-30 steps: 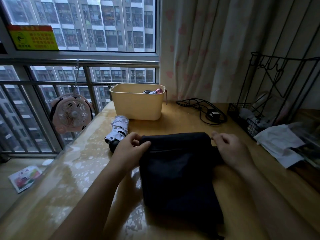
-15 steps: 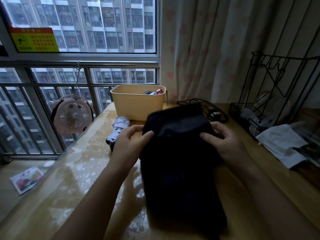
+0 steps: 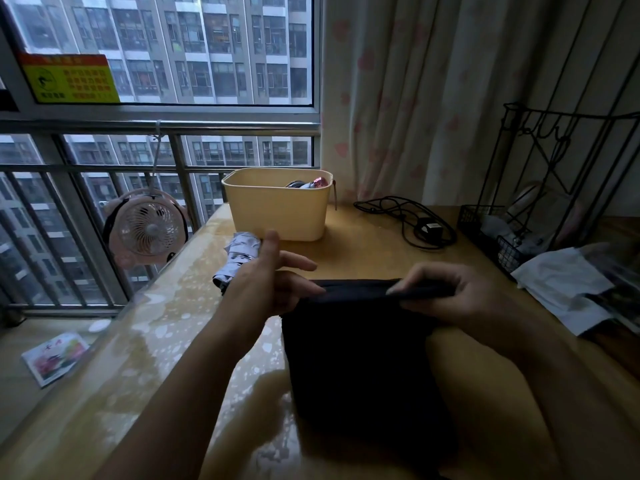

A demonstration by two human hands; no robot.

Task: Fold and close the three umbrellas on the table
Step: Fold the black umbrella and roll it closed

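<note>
Black umbrella [image 3: 356, 358] btm off-frame.

Yellow window sticker [image 3: 69, 79], print illegible

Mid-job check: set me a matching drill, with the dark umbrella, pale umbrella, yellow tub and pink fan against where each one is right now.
1 dark umbrella; 2 pale umbrella; 3 yellow tub; 4 pink fan
A hangs from the window rail; B pinched by the right hand; C near the curtain; D lies folded before the tub
Pairs: 1-B, 2-D, 3-C, 4-A
</note>
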